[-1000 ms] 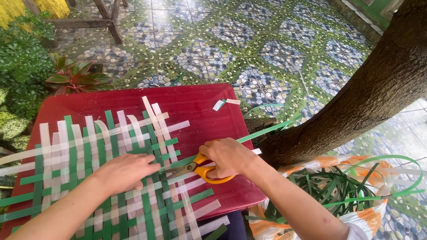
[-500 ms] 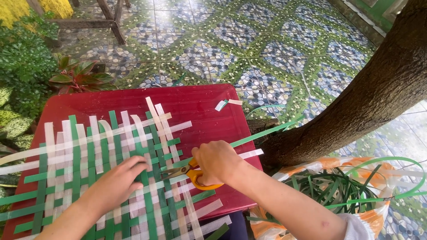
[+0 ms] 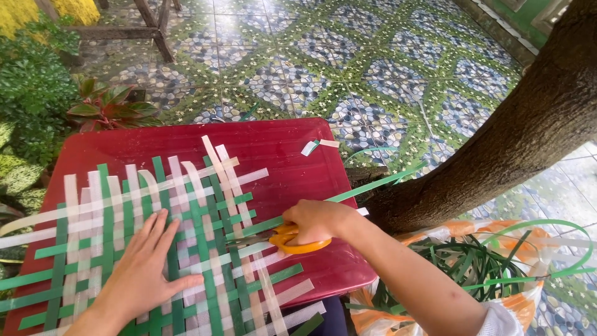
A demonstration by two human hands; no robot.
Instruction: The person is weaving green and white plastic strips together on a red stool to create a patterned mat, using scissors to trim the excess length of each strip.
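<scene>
Left hand (image 3: pixel 144 270) lies flat, fingers spread wide, pressing down the woven mat (image 3: pixel 155 242) of green and white strips that covers the left and near part of the red tabletop (image 3: pixel 280 146). Right hand (image 3: pixel 317 221) is closed around orange-handled scissors (image 3: pixel 287 239), blades pointing into the weave near the mat's right edge, right where a long green strip (image 3: pixel 373 183) runs out past the table's right edge. This looks like the trimming step; the cut calls for the blades to close squarely on one strip end while the flat palm keeps the weave from shifting. Two small offcuts (image 3: pixel 317 146) lie near the far right corner. Crowding the right side: a tree trunk (image 3: pixel 497 149) and a bag of loose strips (image 3: pixel 472 267).
</scene>
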